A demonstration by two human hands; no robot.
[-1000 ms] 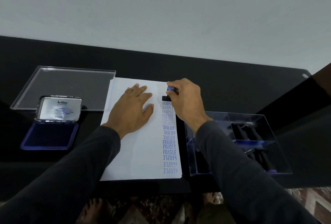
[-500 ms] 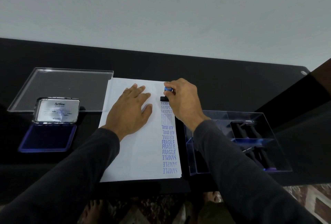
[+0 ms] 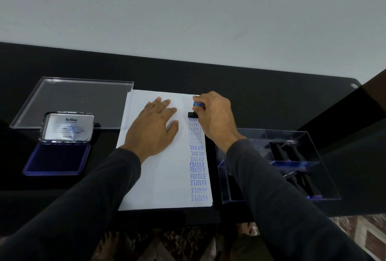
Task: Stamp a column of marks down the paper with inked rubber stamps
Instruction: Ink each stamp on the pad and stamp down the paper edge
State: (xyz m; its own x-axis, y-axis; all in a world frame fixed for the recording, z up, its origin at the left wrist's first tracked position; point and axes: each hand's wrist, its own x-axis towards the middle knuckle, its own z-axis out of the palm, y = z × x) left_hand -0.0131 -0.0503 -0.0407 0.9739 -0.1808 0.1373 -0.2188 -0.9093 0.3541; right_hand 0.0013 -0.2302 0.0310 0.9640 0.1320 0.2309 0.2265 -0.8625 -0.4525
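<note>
A white sheet of paper [image 3: 167, 177] lies on the black table, with a column of blue marks [image 3: 197, 160] down its right side reading SAMPLE, FAX OUT, AIR MAIL and FRAGILE. My right hand [image 3: 215, 116] grips a rubber stamp [image 3: 195, 109] with a blue top and black base, pressed on the paper at the top of the column. My left hand [image 3: 153, 129] lies flat on the paper, fingers spread, just left of the stamp. An open blue ink pad [image 3: 56, 159] with its silver lid up sits at the left.
A clear flat lid [image 3: 75, 102] lies behind the ink pad. A clear plastic box [image 3: 313, 135] holding several black stamps stands right of the paper, under my right forearm. The table's front edge runs just below the paper; patterned floor shows beneath.
Both hands stay in almost the same place. The stamp stays pressed at the top of the column.
</note>
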